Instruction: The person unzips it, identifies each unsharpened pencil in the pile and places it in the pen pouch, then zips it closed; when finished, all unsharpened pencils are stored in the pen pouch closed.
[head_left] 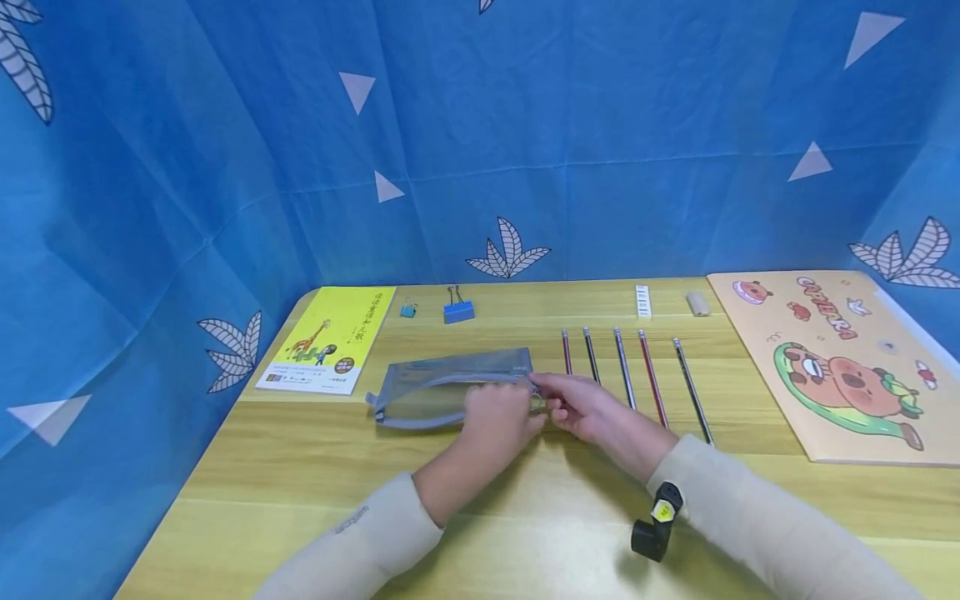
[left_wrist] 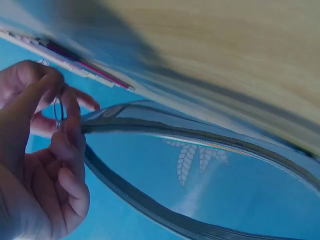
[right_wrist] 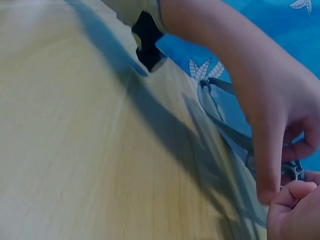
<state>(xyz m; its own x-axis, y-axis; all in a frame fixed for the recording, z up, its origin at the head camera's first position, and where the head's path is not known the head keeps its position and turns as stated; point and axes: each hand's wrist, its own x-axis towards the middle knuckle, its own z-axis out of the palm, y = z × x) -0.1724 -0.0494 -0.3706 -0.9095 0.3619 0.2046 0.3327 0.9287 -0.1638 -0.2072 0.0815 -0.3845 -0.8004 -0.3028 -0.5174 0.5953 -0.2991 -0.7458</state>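
Note:
A grey mesh zip pouch [head_left: 450, 367] lies on the wooden table, its zipped mouth gaping wide. At the pouch's right end my left hand [head_left: 498, 417] grips the zip edge with curled fingers. Just beside it, my right hand [head_left: 581, 404] pinches the same corner between thumb and fingers. A metal ring [left_wrist: 59, 112] shows between the two hands in the left wrist view. The right wrist view has the left hand [right_wrist: 282, 115] reaching down close to the right fingertips [right_wrist: 295, 192]. What exactly the right fingertips pinch is partly hidden.
Several pencils [head_left: 624, 367] lie in a row right of the pouch. Behind are a small teal binder clip [head_left: 408, 309], a larger blue binder clip [head_left: 459, 312], a white strip [head_left: 642, 302] and an eraser [head_left: 697, 303]. A yellow booklet [head_left: 337, 325] lies left, a capybara-print pad [head_left: 810, 417] right.

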